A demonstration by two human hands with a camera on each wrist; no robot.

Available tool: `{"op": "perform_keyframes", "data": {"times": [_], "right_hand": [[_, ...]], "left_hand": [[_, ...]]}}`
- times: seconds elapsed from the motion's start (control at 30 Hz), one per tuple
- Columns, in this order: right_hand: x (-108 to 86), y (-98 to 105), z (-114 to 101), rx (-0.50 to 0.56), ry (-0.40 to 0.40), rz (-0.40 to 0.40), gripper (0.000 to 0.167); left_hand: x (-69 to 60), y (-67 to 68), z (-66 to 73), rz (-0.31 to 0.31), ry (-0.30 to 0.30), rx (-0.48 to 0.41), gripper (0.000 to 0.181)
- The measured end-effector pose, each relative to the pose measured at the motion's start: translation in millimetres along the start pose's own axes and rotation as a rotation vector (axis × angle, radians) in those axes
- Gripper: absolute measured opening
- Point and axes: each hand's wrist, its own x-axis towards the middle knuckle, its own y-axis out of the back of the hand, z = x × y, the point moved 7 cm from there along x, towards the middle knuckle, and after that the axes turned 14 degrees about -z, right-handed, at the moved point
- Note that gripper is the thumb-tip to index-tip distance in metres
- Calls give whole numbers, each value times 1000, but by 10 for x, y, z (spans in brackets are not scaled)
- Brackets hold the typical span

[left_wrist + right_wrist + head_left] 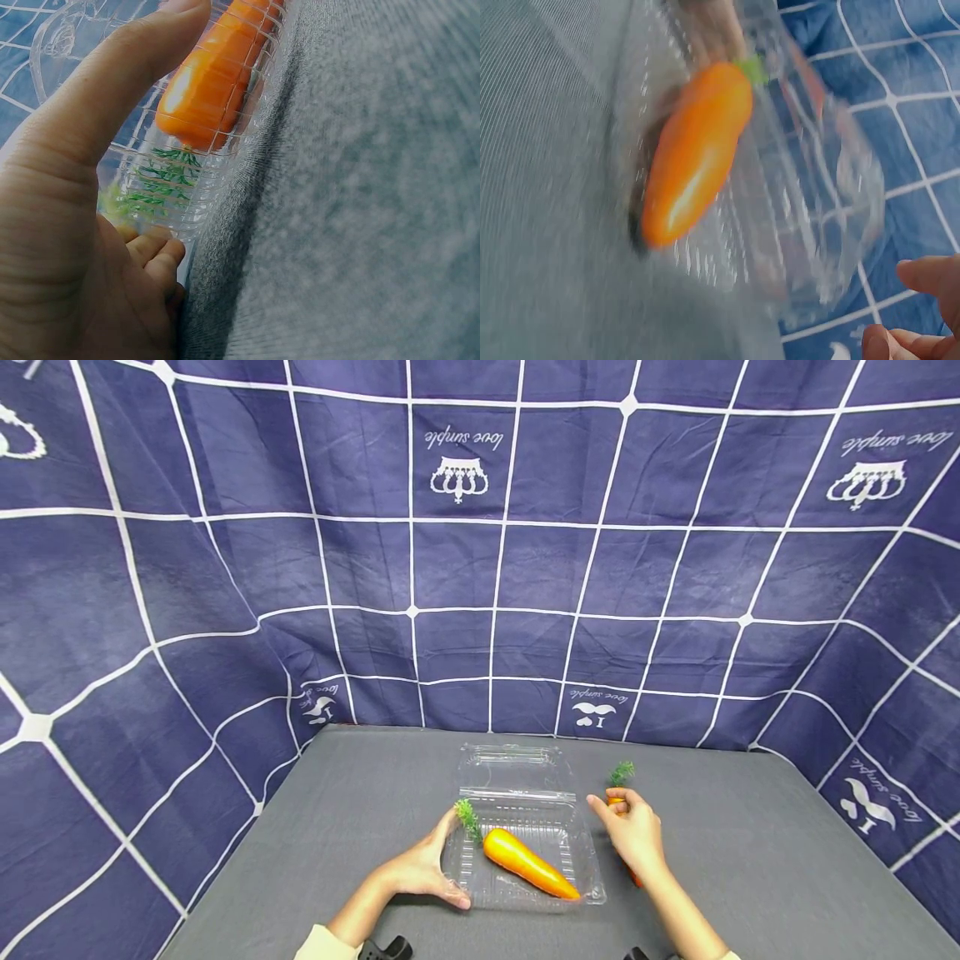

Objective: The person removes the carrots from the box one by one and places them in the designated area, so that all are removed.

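A clear plastic clamshell box [480,893] lies on the grey table with its lid [513,770] folded back. Inside it an orange carrot [528,864] rests diagonally, green leaves [467,818] toward the back left. My left hand [420,864] holds the box's left side, thumb at the front corner and fingers toward the back; the left wrist view shows the thumb [97,82] across the clear wall. To the right of the box lies a second carrot [636,878], mostly hidden below my right hand [636,833]. That hand's thumb and index finger are spread apart near the carrot's leafy end [621,773].
A grey cloth [360,793] covers the table. Behind it and at both sides hangs a dark blue curtain [457,568] with white grid lines. The opened lid reaches toward the back edge, near the curtain.
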Motion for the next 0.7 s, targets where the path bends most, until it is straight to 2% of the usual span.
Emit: {"op": "perform_keyframes", "data": {"times": [0.17, 0.4, 0.7], "right_hand": [[6, -133, -161, 36, 42, -61, 42], [22, -368, -337, 197, 83, -169, 39], [-14, -666, -495, 169, 187, -239, 35]], "left_hand": [[-2, -1, 2, -2, 7, -6, 133], [-3, 6, 6, -2, -1, -8, 133], [2, -1, 0, -1, 0, -11, 133]]}}
